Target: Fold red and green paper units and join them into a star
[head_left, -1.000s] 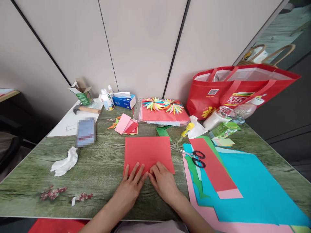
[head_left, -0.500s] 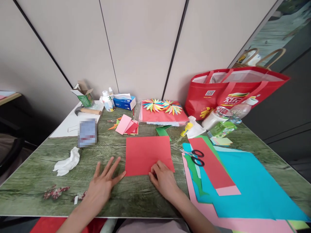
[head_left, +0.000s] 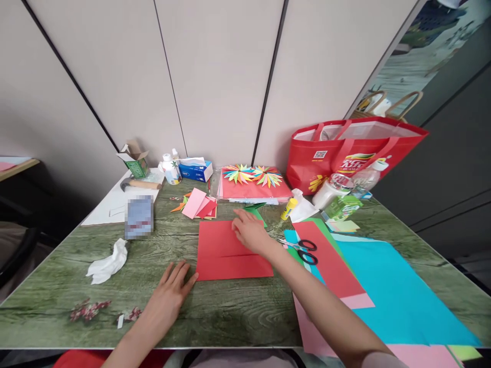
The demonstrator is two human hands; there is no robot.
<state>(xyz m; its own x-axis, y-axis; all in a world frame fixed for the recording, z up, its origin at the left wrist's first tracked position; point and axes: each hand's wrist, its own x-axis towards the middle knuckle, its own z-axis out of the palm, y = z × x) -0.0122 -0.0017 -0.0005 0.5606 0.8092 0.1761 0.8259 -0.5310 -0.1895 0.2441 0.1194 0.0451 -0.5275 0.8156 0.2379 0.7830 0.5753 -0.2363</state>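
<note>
A sheet of red paper [head_left: 230, 266] lies on the table in front of me, with a dark line, like a crease or raised fold, running across its middle. My left hand [head_left: 172, 286] rests flat on the table at the sheet's near left, its thumb tip touching the lower left corner. Over the far edge of the sheet is my right hand [head_left: 249, 230], fingers stretched forward and partly hiding the paper. Just beyond it sits a folded green paper piece [head_left: 255, 208]. Black-handled scissors [head_left: 307, 250] lie to the right on a red paper strip [head_left: 330, 266].
Large blue paper [head_left: 387, 286] spreads at the right. Behind stand a glue stick [head_left: 289, 209], a red bag [head_left: 318, 158] and a tissue pack [head_left: 196, 171]. Small pink cards [head_left: 194, 203], a hammer [head_left: 141, 183] and a crumpled tissue [head_left: 109, 263] lie left.
My right hand has moved from the sheet's near edge to its far edge. A line now shows across the red paper. My left hand stays by the corner, its fingers closer together.
</note>
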